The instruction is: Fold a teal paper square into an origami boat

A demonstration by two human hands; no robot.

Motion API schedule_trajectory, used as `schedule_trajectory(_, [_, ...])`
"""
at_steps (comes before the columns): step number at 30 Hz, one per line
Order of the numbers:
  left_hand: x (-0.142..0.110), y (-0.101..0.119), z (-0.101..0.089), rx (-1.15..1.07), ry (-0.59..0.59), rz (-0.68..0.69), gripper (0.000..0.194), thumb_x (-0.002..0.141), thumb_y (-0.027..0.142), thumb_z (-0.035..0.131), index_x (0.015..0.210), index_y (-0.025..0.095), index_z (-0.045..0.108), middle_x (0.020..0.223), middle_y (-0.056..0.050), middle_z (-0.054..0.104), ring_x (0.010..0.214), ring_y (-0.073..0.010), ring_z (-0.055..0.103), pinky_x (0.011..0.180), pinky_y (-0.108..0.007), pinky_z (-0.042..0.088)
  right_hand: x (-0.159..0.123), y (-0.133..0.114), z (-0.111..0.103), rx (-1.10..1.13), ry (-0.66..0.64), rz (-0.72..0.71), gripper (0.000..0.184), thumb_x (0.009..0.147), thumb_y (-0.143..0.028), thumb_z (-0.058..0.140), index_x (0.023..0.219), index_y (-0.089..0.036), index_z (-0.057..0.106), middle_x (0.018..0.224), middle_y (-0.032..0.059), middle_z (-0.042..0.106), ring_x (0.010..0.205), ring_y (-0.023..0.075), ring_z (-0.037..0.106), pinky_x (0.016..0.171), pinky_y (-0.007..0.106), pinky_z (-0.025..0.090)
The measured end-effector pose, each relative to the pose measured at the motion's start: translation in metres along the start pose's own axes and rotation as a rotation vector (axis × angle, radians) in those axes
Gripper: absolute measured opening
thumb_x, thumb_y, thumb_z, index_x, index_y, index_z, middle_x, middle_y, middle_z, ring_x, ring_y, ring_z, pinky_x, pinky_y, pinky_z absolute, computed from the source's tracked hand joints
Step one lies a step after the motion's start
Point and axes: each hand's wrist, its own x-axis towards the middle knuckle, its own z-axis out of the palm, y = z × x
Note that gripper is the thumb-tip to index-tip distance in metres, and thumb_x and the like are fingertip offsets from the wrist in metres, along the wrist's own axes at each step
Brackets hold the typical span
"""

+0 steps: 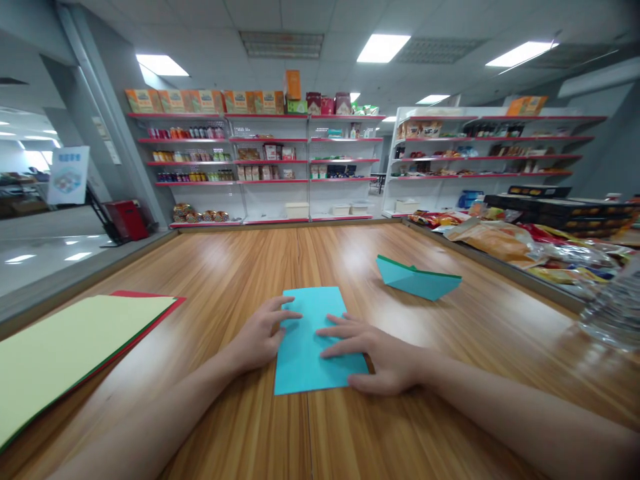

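A blue sheet of paper (315,373) lies upright in front of me on the wooden table (225,420), its edges straight. On its left edge rests my left hand (263,331), fingers apart and fingertips on the paper. My right hand (377,350) lies across the right edge with its fingers spread over the surface. Neither hand grips anything. Beyond my right hand stands a folded paper boat (417,280), blue with a green rim. Whether the sheet is folded or in layers, I cannot tell.
At the left lies a stack of coloured paper (85,340), pale yellow on top with green and red beneath. Snack packets (505,243) and black boxes (560,213) crowd the right side. A clear plastic bottle (615,310) stands at the right edge. Stocked shelves (270,160) line the back.
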Motion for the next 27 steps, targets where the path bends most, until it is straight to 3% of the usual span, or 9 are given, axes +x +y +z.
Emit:
schedule_trajectory(2, [-0.003, 0.005, -0.002, 0.079, -0.112, 0.03, 0.033, 0.089, 0.03, 0.049, 0.119, 0.023, 0.062, 0.142, -0.009, 0.044, 0.132, -0.0269, 0.036, 0.109, -0.046, 0.029, 0.001, 0.003, 0.004, 0.041, 0.143, 0.093, 0.05, 0.071, -0.019, 0.058, 0.121, -0.028, 0.061, 0.149, 0.0032, 0.033, 0.14, 0.0319, 0.018, 0.112, 0.055, 0.016])
schedule_trajectory(4, [-0.005, 0.011, -0.004, 0.132, -0.218, 0.08, 0.046, 0.088, 0.044, 0.052, 0.131, 0.027, 0.052, 0.146, -0.008, 0.038, 0.136, -0.03, 0.03, 0.111, -0.051, 0.024, 0.006, 0.005, 0.01, 0.149, 0.417, 0.352, 0.059, 0.07, -0.017, 0.055, 0.129, -0.021, 0.053, 0.149, 0.0098, 0.032, 0.139, 0.0324, 0.021, 0.111, 0.055, 0.019])
schedule_trajectory(7, [-0.008, 0.016, -0.006, 0.171, -0.316, 0.146, 0.062, 0.086, 0.054, 0.053, 0.141, 0.03, 0.038, 0.151, -0.008, 0.028, 0.139, -0.0335, 0.021, 0.111, -0.056, 0.017, 0.015, 0.003, 0.012, 0.595, 0.602, 0.536, 0.074, 0.071, -0.022, 0.054, 0.141, -0.016, 0.033, 0.145, 0.0145, 0.037, 0.134, 0.0306, 0.033, 0.107, 0.05, 0.032])
schedule_trajectory(10, [-0.008, 0.016, -0.008, 0.178, -0.346, 0.167, 0.061, 0.088, 0.053, 0.049, 0.142, 0.029, 0.036, 0.152, -0.009, 0.024, 0.14, -0.0335, 0.018, 0.111, -0.057, 0.017, 0.018, 0.001, 0.004, 0.99, 0.646, 0.571, 0.07, 0.072, -0.023, 0.052, 0.139, -0.017, 0.03, 0.137, 0.0144, 0.046, 0.126, 0.0284, 0.045, 0.1, 0.047, 0.042])
schedule_trajectory(13, [-0.009, 0.015, -0.01, 0.188, -0.366, 0.179, 0.056, 0.091, 0.049, 0.046, 0.142, 0.028, 0.036, 0.153, -0.009, 0.022, 0.14, -0.0337, 0.015, 0.11, -0.057, 0.018, 0.017, 0.001, -0.005, 1.156, 0.644, 0.625, 0.045, 0.075, -0.023, 0.05, 0.119, -0.015, 0.046, 0.123, 0.0158, 0.055, 0.115, 0.0265, 0.055, 0.092, 0.044, 0.049])
schedule_trajectory(16, [-0.01, 0.018, -0.011, 0.176, -0.359, 0.196, 0.054, 0.092, 0.044, 0.047, 0.142, 0.03, 0.036, 0.154, -0.008, 0.019, 0.14, -0.0341, 0.015, 0.11, -0.058, 0.017, 0.016, 0.003, -0.007, 1.207, 0.489, 0.627, 0.022, 0.081, -0.03, 0.048, 0.097, -0.015, 0.053, 0.104, 0.0148, 0.063, 0.095, 0.0217, 0.064, 0.078, 0.035, 0.055])
schedule_trajectory(21, [-0.01, 0.02, -0.003, -0.039, -0.214, 0.102, 0.075, 0.082, 0.051, 0.061, 0.145, 0.029, 0.029, 0.156, -0.007, 0.005, 0.141, -0.034, 0.003, 0.113, -0.056, 0.011, 0.014, 0.001, -0.001, 1.118, 0.149, 0.581, 0.03, 0.07, -0.033, 0.07, 0.089, -0.014, 0.056, 0.066, 0.0026, 0.064, 0.044, 0.0118, 0.054, 0.036, 0.021, 0.042])
schedule_trajectory(24, [-0.005, 0.011, 0.0, -0.484, 0.112, -0.187, 0.088, 0.084, 0.061, 0.049, 0.15, 0.018, 0.009, 0.155, -0.015, 0.011, 0.141, -0.0307, 0.014, 0.114, -0.049, 0.018, 0.012, 0.004, -0.001, 1.112, 0.3, 0.501, 0.036, 0.069, -0.037, 0.072, 0.094, -0.016, 0.055, 0.064, 0.0001, 0.063, 0.042, 0.0106, 0.052, 0.033, 0.02, 0.04])
schedule_trajectory(27, [-0.001, 0.002, -0.005, -0.886, 0.172, -0.323, 0.08, 0.091, 0.065, 0.011, 0.148, 0.008, 0.007, 0.15, -0.023, 0.023, 0.132, -0.0301, 0.037, 0.105, -0.045, 0.038, 0.011, 0.013, -0.002, 1.067, 0.481, 0.53, 0.037, 0.069, -0.036, 0.073, 0.093, -0.017, 0.053, 0.055, -0.0042, 0.058, 0.034, 0.0084, 0.046, 0.028, 0.018, 0.032])
